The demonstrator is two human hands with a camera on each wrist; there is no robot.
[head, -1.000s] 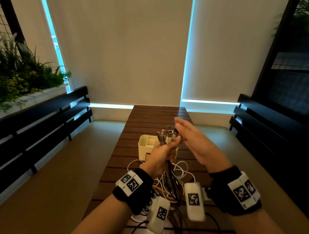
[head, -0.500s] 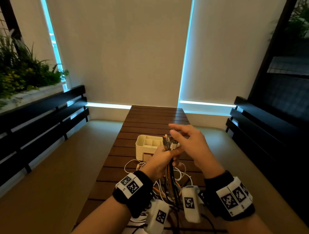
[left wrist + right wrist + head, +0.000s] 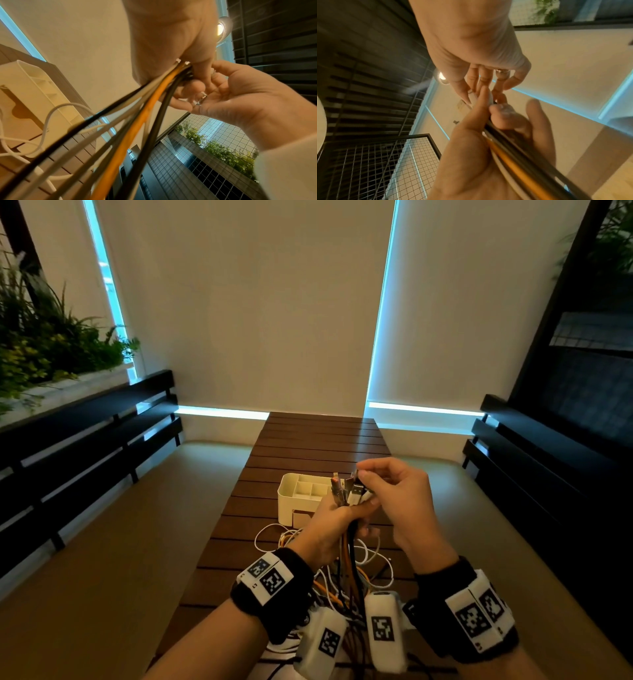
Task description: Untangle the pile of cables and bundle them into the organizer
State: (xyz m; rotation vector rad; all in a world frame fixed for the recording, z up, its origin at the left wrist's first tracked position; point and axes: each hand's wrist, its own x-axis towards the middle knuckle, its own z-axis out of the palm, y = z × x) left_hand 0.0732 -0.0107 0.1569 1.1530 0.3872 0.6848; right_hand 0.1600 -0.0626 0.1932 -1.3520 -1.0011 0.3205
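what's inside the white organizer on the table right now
The white organizer shows only bare compartment dividers; no cable lies inside. Its near right corner is hidden behind the connectors held by the left hand.

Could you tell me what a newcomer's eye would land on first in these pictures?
Probably the fistful of black, white and orange cables that the left hand grips upright over the brown slatted wooden table, plug ends fanned out on top. The right hand picks at those plugs. Just behind stands the cream plastic compartmented organizer.

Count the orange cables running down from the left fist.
1 orange cable shows plainly, in the middle of the bundle gripped by the left hand, between black and white strands. Others may be hidden.
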